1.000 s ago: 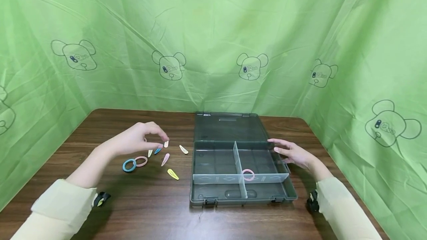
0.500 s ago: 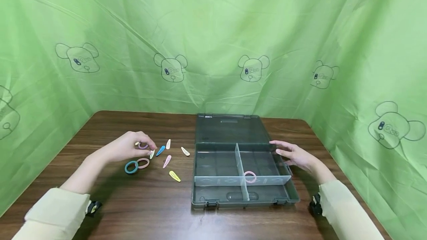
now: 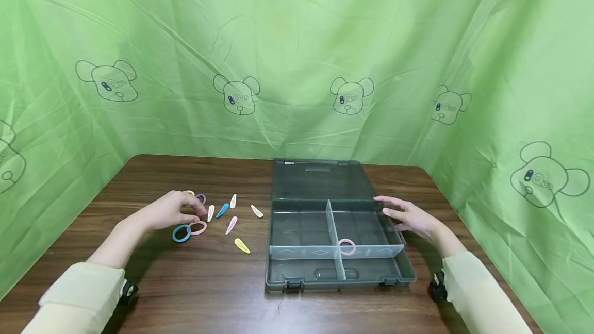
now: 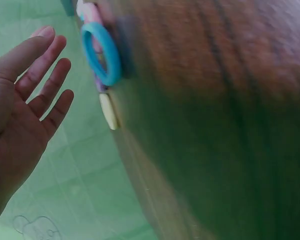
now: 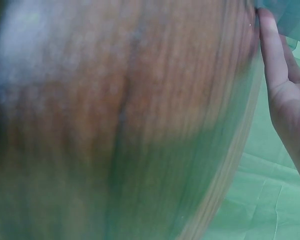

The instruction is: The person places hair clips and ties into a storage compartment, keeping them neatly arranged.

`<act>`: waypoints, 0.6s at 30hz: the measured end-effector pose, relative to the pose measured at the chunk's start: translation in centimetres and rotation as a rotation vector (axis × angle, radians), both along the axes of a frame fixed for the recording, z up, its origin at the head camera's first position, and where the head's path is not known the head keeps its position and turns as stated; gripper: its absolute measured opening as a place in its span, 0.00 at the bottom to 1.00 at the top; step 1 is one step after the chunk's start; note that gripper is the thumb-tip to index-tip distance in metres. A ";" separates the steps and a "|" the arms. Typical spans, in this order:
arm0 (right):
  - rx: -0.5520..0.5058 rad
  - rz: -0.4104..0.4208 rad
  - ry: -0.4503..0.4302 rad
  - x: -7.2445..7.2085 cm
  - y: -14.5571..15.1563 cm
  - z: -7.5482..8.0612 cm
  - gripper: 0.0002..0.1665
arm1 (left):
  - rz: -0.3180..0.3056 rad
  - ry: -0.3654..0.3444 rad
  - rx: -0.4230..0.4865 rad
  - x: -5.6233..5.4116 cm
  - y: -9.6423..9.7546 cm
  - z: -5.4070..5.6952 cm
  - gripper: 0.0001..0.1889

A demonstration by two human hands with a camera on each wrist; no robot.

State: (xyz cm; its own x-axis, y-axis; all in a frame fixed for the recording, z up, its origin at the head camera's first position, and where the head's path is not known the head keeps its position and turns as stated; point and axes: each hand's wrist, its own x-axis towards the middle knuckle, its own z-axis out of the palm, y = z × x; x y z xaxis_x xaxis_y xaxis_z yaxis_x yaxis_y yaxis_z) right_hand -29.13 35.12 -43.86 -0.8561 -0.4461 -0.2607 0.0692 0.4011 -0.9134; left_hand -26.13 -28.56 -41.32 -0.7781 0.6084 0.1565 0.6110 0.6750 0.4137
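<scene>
My left hand (image 3: 169,211) hovers over the pink hair tie (image 3: 205,229), just behind the blue hair tie (image 3: 175,234). In the left wrist view its fingers are spread and hold nothing, with the blue tie beside them. A purple hair tie (image 3: 204,199) and a yellow one (image 3: 190,191) lie partly hidden beyond that hand. My right hand (image 3: 413,217) rests on the right edge of the dark, see-through divided box (image 3: 299,223), its fingers over the rim. Another pink hair tie (image 3: 355,247) leans by the crossing of the box's dividers.
Snap hair clips lie between the left hand and the box: yellow (image 3: 242,246), pink (image 3: 231,226), blue (image 3: 223,211) and several pale ones, such as the cream clip (image 3: 257,211). The box lid (image 3: 320,179) lies opened back. Green cloth (image 3: 297,117) surrounds the wooden table (image 3: 209,293).
My left hand has moved left and nearer, from over the clips to over the hair ties, uncovering the pale clips and part of the purple tie. The right hand stays on the box.
</scene>
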 end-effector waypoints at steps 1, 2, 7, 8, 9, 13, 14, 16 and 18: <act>-0.002 -0.001 0.000 0.0 0.0 0.0 0.33 | 0.006 -0.018 0.002 -0.1 -0.1 -0.2 0.07; 0.000 0.000 0.004 0.0 0.0 0.0 0.33 | 0.011 -0.032 0.005 -0.2 -0.3 -0.4 0.07; -0.009 -0.006 0.007 0.0 0.1 0.0 0.33 | 0.011 -0.087 0.017 -0.8 -0.7 -1.4 0.06; -0.007 -0.002 0.010 0.0 0.2 0.0 0.33 | 0.005 -0.098 0.022 -0.9 -0.8 -1.5 0.05; -0.007 -0.007 0.006 0.0 0.2 -0.1 0.33 | -0.001 -0.107 0.027 -0.9 -0.8 -1.6 0.05; -0.003 -0.008 0.008 0.1 0.2 -0.1 0.32 | -0.025 -0.150 0.049 -1.1 -0.9 -1.9 0.05; -0.007 -0.005 0.009 0.2 0.1 -0.1 0.32 | -0.028 -0.155 0.053 -1.1 -1.0 -1.9 0.05; -0.012 -0.009 0.007 0.2 0.1 -0.1 0.32 | -0.043 -0.151 0.064 -1.2 -1.0 -2.0 0.05; -0.010 -0.005 0.007 0.2 0.0 -0.1 0.33 | -0.051 -0.154 0.073 -1.3 -1.0 -2.1 0.04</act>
